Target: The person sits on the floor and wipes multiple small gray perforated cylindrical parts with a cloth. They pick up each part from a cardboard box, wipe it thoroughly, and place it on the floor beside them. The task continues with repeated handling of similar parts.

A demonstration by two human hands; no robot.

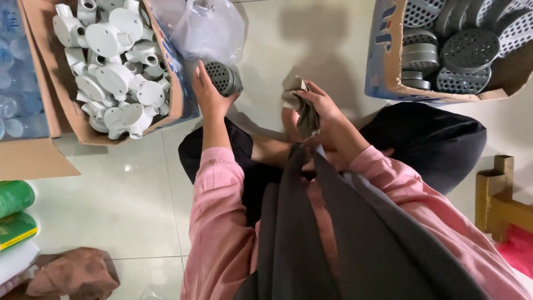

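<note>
Our left hand (208,91) grips a grey perforated cap (222,78); our right hand (317,103) clutches a rag (302,111). 2 boxes flank us: white fittings (114,66), grey caps (461,50).

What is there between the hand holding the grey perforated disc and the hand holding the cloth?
In the head view, only bare pale floor tile separates the left hand with its perforated disc from the right hand holding the cloth.
</note>
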